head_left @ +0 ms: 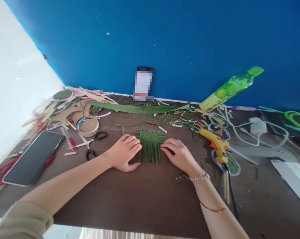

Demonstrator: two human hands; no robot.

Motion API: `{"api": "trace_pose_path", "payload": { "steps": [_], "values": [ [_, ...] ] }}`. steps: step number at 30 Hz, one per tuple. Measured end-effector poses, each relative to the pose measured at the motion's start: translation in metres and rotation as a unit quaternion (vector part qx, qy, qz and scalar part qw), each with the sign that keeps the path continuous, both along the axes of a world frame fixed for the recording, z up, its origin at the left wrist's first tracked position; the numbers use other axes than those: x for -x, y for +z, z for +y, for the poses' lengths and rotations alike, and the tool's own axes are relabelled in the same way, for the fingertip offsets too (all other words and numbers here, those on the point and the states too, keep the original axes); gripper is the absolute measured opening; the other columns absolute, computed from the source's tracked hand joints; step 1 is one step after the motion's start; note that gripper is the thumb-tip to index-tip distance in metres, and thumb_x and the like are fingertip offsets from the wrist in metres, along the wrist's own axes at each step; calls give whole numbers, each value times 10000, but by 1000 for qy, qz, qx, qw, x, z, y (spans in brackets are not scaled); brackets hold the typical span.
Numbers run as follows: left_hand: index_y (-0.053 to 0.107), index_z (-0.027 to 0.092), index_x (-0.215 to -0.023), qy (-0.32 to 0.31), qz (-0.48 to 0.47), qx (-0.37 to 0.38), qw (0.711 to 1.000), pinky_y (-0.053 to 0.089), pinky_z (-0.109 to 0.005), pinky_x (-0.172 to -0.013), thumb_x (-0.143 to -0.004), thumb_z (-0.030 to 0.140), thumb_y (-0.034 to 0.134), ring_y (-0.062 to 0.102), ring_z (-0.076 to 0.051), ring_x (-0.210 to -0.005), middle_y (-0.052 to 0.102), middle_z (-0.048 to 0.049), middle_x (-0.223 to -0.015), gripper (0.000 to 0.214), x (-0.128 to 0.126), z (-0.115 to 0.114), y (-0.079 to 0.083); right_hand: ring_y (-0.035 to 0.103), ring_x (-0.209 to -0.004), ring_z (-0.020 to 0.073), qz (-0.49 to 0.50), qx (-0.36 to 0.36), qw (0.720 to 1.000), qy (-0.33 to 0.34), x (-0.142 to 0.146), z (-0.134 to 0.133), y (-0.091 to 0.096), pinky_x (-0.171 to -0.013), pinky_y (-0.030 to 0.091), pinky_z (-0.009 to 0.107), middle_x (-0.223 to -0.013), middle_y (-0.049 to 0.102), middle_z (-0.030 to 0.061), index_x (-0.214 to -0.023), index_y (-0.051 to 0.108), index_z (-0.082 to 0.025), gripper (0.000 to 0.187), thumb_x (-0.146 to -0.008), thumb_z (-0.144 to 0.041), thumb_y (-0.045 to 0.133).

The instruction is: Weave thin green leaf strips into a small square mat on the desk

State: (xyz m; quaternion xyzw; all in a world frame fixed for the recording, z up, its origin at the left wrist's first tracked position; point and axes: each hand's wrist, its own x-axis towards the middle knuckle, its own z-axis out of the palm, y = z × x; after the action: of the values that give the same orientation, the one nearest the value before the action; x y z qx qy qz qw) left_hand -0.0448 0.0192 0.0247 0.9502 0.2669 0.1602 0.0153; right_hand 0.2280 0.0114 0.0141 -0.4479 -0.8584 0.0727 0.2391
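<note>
A small woven mat of green leaf strips [150,142] lies on the brown table, its loose strip ends sticking out at the sides and towards me. My left hand [127,153] rests at the mat's left edge, palm down. Its fingers lie forward on the strips and its thumb is held apart. At the right edge, my right hand [177,152] brings thumb and index finger together on the end of a leaf strip [162,142]. The fingertips partly cover that strip. Behind the mat stretches one long, wide green leaf [142,109].
Black-handled scissors [88,144], a tape roll [88,126] and a phone [34,157] are on the left. To the right lie a yellow glue gun [216,144], a charger [258,126] and a leaning bottle [229,89]. Another phone [143,83] leans on the blue wall.
</note>
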Motion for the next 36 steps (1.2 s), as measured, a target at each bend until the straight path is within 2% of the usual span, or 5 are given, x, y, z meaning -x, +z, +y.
{"api": "trace_pose_path", "payload": {
  "steps": [7,11,18,29,36],
  "values": [
    [602,166,-937,-38,-22,-52,998,393,-353,-875,-859,336,493,537,-213,-948,621,-78,-966,217,0,2,-6,596,-777,177,5,5,1000,-1,0,0,-1,-724,455,335,-850,654,56,-855,657,-204,160,-893,-234,504],
    [619,174,-886,-19,-52,-90,994,398,-342,-867,-864,255,500,549,-193,-925,651,-46,-907,146,0,3,-9,591,-777,176,5,8,1000,1,0,1,-3,-728,453,338,-856,650,57,-860,650,-202,162,-901,-232,497],
    [643,189,-828,17,-102,-89,991,437,-317,-809,-860,239,498,574,-158,-826,664,-30,-815,157,-1,3,-8,592,-776,165,17,7,1000,7,-1,2,-5,-720,446,324,-850,648,45,-864,644,-209,160,-907,-217,490],
    [635,165,-879,-53,-99,-84,990,427,-313,-850,-894,216,505,587,-146,-834,685,-16,-806,141,0,5,-6,585,-780,168,-17,-12,1000,15,5,-1,-3,-734,427,338,-876,653,54,-892,618,-201,151,-921,-214,470],
    [646,188,-865,-50,-81,-96,991,431,-321,-857,-909,237,499,593,-143,-826,688,-6,-826,161,-2,5,-5,593,-783,170,-2,-5,1000,-3,-5,1,1,-728,438,333,-865,652,52,-872,646,-196,120,-884,-213,527]
  ]
}}
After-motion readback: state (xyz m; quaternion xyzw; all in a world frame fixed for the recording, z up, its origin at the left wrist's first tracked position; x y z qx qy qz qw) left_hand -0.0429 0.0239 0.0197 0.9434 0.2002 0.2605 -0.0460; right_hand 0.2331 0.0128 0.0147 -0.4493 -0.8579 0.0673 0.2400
